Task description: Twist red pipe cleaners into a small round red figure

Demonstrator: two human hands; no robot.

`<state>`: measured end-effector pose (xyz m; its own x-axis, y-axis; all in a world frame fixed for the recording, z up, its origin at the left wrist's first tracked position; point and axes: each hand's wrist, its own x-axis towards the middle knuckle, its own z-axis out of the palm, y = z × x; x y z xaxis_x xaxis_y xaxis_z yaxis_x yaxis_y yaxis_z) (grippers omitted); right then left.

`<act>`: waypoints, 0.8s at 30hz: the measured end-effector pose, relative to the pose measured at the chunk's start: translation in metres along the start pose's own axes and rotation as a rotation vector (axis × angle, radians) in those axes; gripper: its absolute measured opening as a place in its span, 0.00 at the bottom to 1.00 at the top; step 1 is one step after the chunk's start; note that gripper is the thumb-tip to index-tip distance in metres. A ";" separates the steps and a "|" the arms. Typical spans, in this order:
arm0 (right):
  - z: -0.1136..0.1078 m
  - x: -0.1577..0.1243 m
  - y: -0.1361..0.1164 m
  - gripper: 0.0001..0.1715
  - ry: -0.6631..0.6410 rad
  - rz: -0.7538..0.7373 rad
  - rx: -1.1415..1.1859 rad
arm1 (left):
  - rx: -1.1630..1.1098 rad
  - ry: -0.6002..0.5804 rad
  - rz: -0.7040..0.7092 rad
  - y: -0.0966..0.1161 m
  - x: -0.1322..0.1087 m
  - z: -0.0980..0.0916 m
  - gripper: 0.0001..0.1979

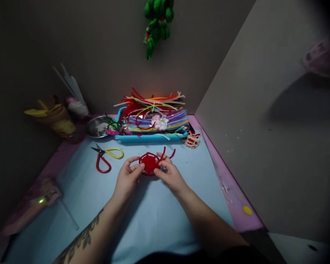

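Between my two hands is a round red pipe-cleaner piece [149,164], with a solid middle, small gaps around it and an outer ring. Two loose red ends stick up from its right side. My left hand [128,175] pinches its left edge between thumb and fingers. On the right edge, my right hand [169,174] grips it with thumb and fingertips, near the loose ends. The piece is held just above the blue cloth [154,212]. Open scissors [106,157] with one red and one yellow handle lie left of my left hand.
A blue tray [151,138] of colourful pipe cleaners stands at the back, beside a metal bowl [95,127] and a small lion-like figure [191,139]. A glue gun [41,205] with a lit green light lies left. Walls [231,91] rise behind and right.
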<state>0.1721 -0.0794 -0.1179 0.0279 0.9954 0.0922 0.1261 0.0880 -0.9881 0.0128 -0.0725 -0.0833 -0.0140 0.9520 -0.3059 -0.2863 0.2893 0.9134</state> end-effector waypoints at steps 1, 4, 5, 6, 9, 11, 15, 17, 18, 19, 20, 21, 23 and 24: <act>0.000 0.000 0.000 0.09 -0.001 0.007 -0.001 | 0.003 -0.009 0.003 -0.001 0.000 0.000 0.28; 0.001 -0.001 -0.001 0.10 0.012 0.013 -0.007 | -0.005 -0.053 0.026 -0.002 0.000 -0.001 0.28; 0.002 -0.001 -0.002 0.10 0.018 0.009 -0.005 | -0.013 -0.065 0.032 -0.002 -0.001 -0.001 0.29; 0.002 -0.001 -0.002 0.09 0.021 0.006 -0.003 | -0.022 -0.073 0.032 -0.003 -0.001 -0.001 0.30; 0.002 -0.002 -0.002 0.07 -0.004 -0.008 -0.020 | -0.052 -0.083 -0.001 -0.004 -0.001 -0.001 0.30; 0.002 -0.002 -0.002 0.07 -0.029 -0.014 -0.040 | -0.073 -0.092 -0.027 -0.004 -0.001 -0.001 0.31; 0.002 -0.003 -0.002 0.08 -0.031 -0.008 -0.011 | -0.063 -0.118 -0.042 -0.004 0.000 -0.002 0.32; 0.002 -0.003 -0.002 0.10 -0.041 -0.002 0.005 | -0.043 -0.127 -0.045 -0.002 0.000 -0.002 0.32; 0.002 -0.003 -0.001 0.10 -0.048 0.001 0.010 | -0.036 -0.128 -0.048 -0.001 -0.001 -0.002 0.33; 0.001 -0.002 -0.001 0.10 -0.059 0.005 0.014 | -0.033 -0.127 -0.051 0.000 -0.001 -0.002 0.33; 0.001 -0.002 -0.001 0.10 -0.070 0.008 0.022 | -0.033 -0.121 -0.051 0.001 -0.001 -0.002 0.33; 0.000 -0.001 -0.001 0.11 -0.078 0.007 0.036 | -0.037 -0.112 -0.047 0.001 0.000 -0.002 0.34; -0.002 0.000 -0.001 0.12 -0.064 -0.009 0.069 | -0.051 -0.088 -0.037 0.003 0.000 -0.003 0.34; -0.003 0.001 -0.001 0.12 -0.042 -0.024 0.075 | -0.058 -0.078 -0.034 0.003 0.001 -0.003 0.34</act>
<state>0.1748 -0.0789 -0.1162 -0.0165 0.9936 0.1121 0.0514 0.1128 -0.9923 0.0087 -0.0712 -0.0814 0.0703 0.9474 -0.3123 -0.3406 0.3170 0.8852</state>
